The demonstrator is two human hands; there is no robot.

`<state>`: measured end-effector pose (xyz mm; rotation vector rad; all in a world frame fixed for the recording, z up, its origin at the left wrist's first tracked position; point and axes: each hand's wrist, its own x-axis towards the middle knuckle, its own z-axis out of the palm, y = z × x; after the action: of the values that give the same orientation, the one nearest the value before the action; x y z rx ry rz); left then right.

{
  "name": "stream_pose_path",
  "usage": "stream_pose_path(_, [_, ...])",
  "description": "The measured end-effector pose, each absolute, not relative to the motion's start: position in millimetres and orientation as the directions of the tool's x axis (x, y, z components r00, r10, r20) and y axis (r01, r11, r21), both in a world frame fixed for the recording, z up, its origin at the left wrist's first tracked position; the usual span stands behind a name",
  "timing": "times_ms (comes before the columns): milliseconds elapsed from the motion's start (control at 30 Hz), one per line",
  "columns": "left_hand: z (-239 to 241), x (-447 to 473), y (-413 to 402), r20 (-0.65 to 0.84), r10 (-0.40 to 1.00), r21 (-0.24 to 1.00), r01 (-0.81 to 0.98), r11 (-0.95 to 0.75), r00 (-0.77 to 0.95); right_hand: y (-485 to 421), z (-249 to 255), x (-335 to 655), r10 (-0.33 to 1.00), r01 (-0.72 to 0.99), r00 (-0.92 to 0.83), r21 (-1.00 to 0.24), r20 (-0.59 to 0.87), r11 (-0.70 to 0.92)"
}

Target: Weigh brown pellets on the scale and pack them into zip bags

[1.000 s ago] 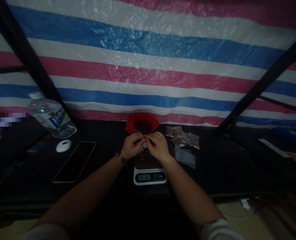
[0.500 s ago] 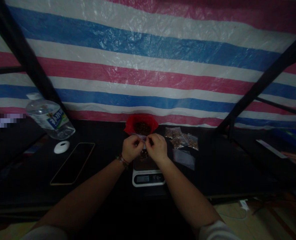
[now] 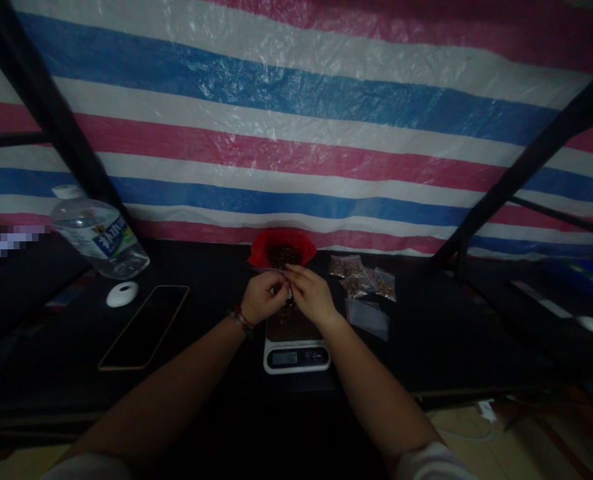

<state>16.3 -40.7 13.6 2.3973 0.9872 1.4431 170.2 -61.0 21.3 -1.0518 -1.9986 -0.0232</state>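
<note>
My left hand [image 3: 265,297], wearing a beaded bracelet [image 3: 241,321], pinches the top of a small clear zip bag [image 3: 287,309]. My right hand [image 3: 312,293] is closed on the same bag from the other side, its fingers straighter than the left's. Dark brown bits show in the bag, below my fingers; most of it is hidden. Under it is a white kitchen scale [image 3: 297,349] with a lit display and a brown-looking platform. Just behind my hands stands an open red bag [image 3: 260,252] with dark brown pieces inside.
Several filled zip bags [image 3: 359,281] lie to the right, with flat clear bags [image 3: 367,318] in front of them. On the left are a phone [image 3: 145,327], a white mouse [image 3: 123,294] and a large water bottle [image 3: 101,230]. A striped sheet [image 3: 296,147] hangs behind the black table [image 3: 441,340].
The fingers of my right hand have straightened and shifted along the bag's top edge. At the far right, another person's hand has left the spot where a white object now shows.
</note>
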Motion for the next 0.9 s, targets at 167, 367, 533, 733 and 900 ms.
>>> stream_pose_path(167, [22,6,-37,0.759,0.467,0.273,0.429,-0.861,0.453,-58,21,173,0.714,0.734,-0.236,-0.36,0.66,0.576])
stream_pose_path(367, [29,-9,-26,0.738,0.401,0.12,0.479,-0.87,0.543,-59,23,173,0.712,0.736,-0.25,-0.349,0.656,0.58])
stream_pose_path(533, [28,-13,-21,0.707,0.423,0.097,0.514,-0.852,0.566,-61,27,171,0.67,0.687,-0.308,-0.329,0.675,0.648])
stream_pose_path(733, [24,-12,-19,0.682,0.426,0.079,0.519,-0.851,0.595,-61,28,171,0.695,0.685,-0.312,-0.354,0.648,0.637])
stream_pose_path(900, [27,-13,-19,0.627,0.427,0.092,0.482,-0.871,0.652,-61,29,171,0.728,0.703,-0.313,-0.367,0.61,0.609])
